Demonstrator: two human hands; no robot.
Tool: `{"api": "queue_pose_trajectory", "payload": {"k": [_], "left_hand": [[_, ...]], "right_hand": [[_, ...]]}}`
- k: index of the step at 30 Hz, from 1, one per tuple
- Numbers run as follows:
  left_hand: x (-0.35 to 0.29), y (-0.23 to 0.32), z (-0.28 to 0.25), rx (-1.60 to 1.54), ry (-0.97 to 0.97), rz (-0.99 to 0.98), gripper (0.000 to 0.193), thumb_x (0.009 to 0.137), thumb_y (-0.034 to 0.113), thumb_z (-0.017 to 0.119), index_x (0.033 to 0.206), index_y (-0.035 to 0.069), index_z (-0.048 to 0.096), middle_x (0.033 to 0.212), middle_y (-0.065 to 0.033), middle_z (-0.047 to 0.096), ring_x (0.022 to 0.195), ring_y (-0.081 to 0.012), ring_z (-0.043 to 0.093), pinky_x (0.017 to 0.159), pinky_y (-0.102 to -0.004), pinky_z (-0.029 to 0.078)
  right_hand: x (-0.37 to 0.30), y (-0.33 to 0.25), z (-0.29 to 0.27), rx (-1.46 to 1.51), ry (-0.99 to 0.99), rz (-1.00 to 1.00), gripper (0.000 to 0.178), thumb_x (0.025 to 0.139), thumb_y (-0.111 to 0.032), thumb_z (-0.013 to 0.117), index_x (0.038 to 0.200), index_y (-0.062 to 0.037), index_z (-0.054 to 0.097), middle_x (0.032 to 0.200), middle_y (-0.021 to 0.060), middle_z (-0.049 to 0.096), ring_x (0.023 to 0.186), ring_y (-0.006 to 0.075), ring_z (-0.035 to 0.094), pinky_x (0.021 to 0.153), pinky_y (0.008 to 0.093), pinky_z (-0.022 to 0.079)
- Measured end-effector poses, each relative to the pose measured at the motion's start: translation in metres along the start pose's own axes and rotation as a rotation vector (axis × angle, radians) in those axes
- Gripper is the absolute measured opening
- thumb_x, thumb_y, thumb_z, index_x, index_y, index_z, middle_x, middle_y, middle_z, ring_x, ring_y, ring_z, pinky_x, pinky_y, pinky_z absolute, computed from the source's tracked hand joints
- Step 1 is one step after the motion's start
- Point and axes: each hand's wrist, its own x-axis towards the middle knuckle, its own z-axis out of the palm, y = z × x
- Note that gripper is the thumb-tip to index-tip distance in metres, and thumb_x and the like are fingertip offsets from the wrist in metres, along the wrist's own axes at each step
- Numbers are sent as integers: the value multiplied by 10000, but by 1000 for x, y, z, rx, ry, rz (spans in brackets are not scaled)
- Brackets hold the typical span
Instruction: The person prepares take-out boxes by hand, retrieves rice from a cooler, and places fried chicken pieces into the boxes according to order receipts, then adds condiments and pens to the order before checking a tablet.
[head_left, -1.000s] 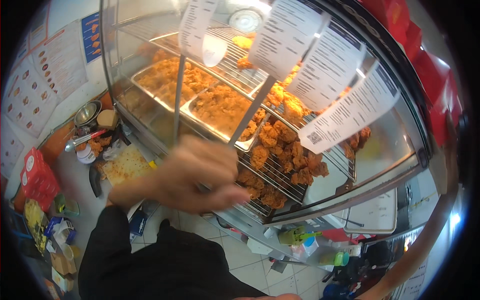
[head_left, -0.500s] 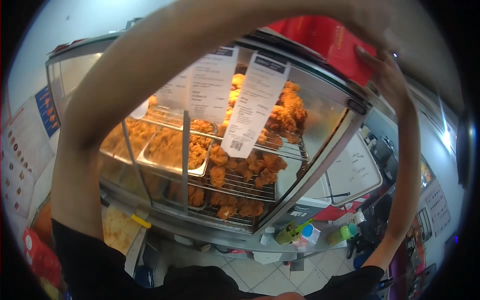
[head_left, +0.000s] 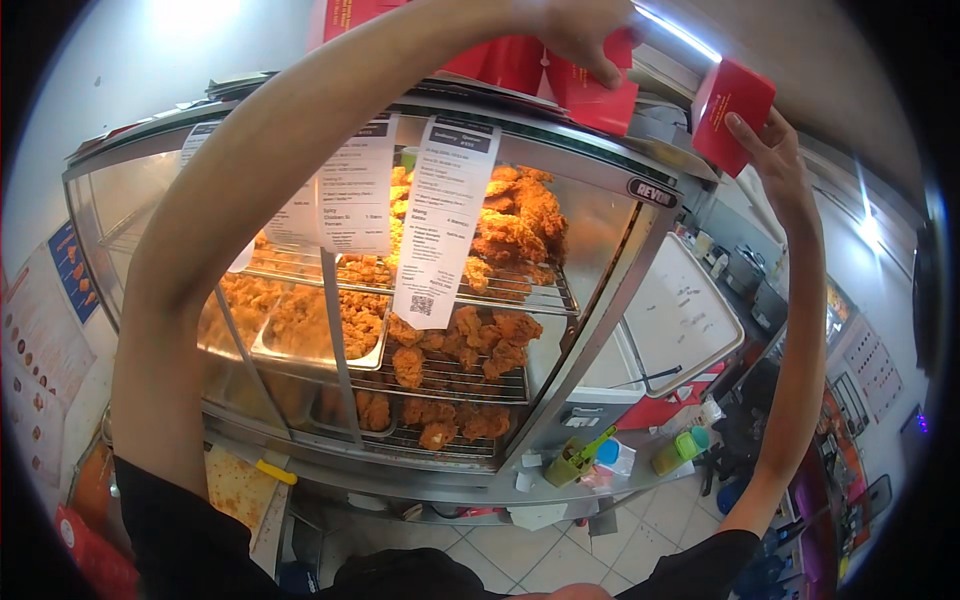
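My right hand (head_left: pixel 772 150) grips a red paper food box (head_left: pixel 733 112), holding it up just past the right end of a glass display warmer (head_left: pixel 590 385). Across the top, my left hand (head_left: pixel 580 35) bends over another red food box (head_left: pixel 598 105), its thumb pressed against the side; the other fingers are partly hidden at the upper edge. More red boxes (head_left: pixel 510 65) stand beside it on the warmer's top. Behind the glass, fried chicken (head_left: pixel 525 220) lies on wire racks and in metal trays. Long paper order slips (head_left: pixel 445 220) hang down the front.
A yellow-handled knife (head_left: pixel 277 472) lies by a stained cutting board (head_left: pixel 235 490) at lower left. Along the counter stand a green container with tongs (head_left: pixel 572 465) and a green-lidded cup (head_left: pixel 680 452). A white tray (head_left: pixel 680 320) is to the right.
My right hand has moved right with one red box, now apart from the others. My left hand has come down onto another box. The view has shifted, showing more red boxes on top.
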Motion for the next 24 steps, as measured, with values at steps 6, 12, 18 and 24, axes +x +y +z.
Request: {"api": "queue_pose_trajectory", "payload": {"k": [6, 12, 18, 24], "left_hand": [[8, 19, -17, -68, -155, -124, 500, 685, 296, 810, 1029, 23, 570, 932, -152, 638, 863, -288, 606, 729, -404, 487], [2, 13, -15, -121, -49, -3, 673, 702, 281, 806, 1225, 29, 466, 1163, -222, 586, 1056, -350, 572, 888, -433, 473], [-7, 28, -24, -76, -57, -40, 641, 740, 245, 786, 1235, -11, 467, 1169, -217, 569, 1069, -349, 553, 918, -430, 456], [-6, 19, -14, -113, 12, 101, 691, 739, 217, 774, 1297, -7, 435, 1185, -221, 571, 1094, -354, 544, 963, -444, 443]], "right_hand": [[-26, -4, -3, -222, 133, -134, 311, 904, -176, 659, 1135, 31, 638, 1034, 134, 699, 964, 172, 641, 877, 329, 491], [-25, -12, 21, -487, 439, -422, 530, 878, -65, 628, 1339, -87, 370, 1050, 210, 652, 1012, 303, 646, 839, 407, 521], [-2, 3, 24, -602, 436, -270, 625, 844, 39, 565, 1365, -213, 328, 1022, 325, 597, 930, 495, 570, 750, 519, 499], [37, -1, 58, -804, 286, -576, 501, 819, -56, 615, 1293, -188, 523, 1033, 185, 643, 955, 383, 625, 818, 448, 507]]}}
